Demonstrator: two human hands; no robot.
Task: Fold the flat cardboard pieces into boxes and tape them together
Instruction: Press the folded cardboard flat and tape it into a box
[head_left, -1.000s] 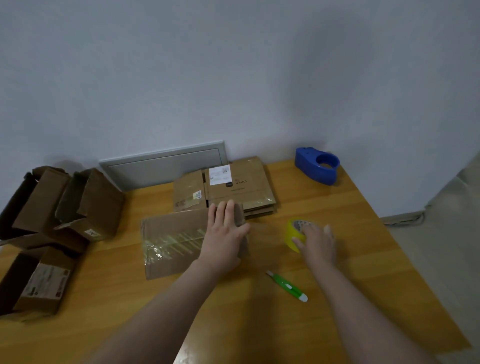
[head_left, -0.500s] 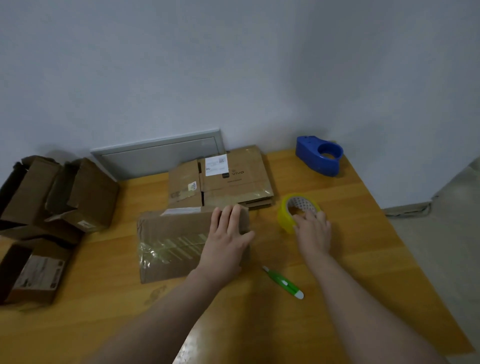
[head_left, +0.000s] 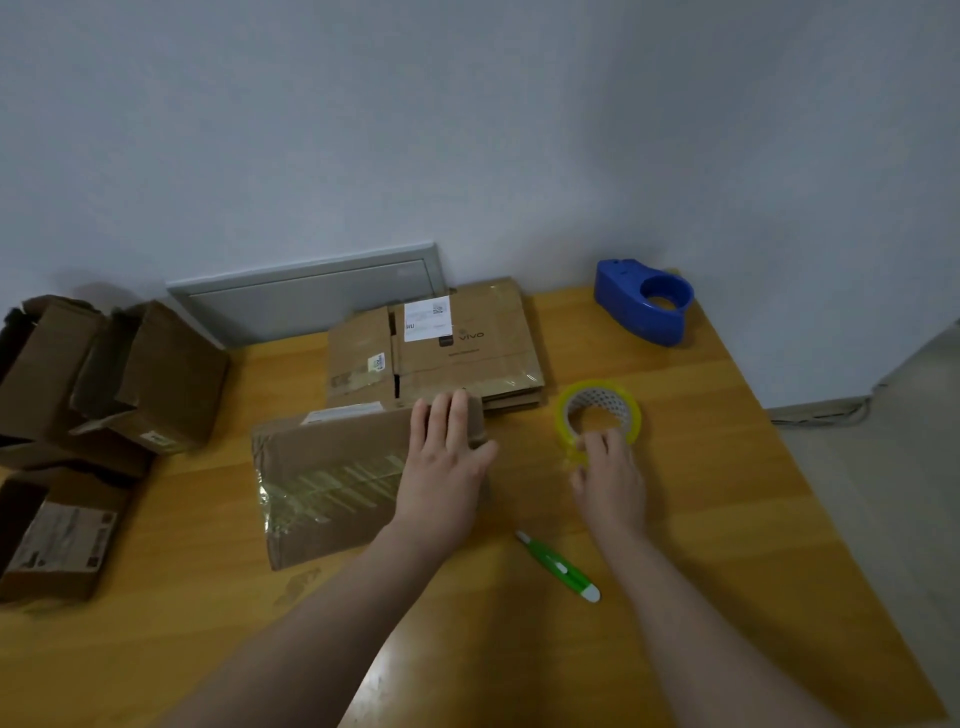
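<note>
Fingers flat on box, others on tape.
Left hand (head_left: 441, 467) presses the cardboard box (head_left: 332, 478), fingers together; right hand (head_left: 610, 480) fingertips curl on the tape roll (head_left: 597, 410).

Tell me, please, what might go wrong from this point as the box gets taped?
The left hand presses only the right end of the cardboard box, so its far end may lift or slide during taping. The right hand touches only the near edge of the tape roll, which could roll away. The green cutter lies close by the right forearm and might get knocked.
</note>
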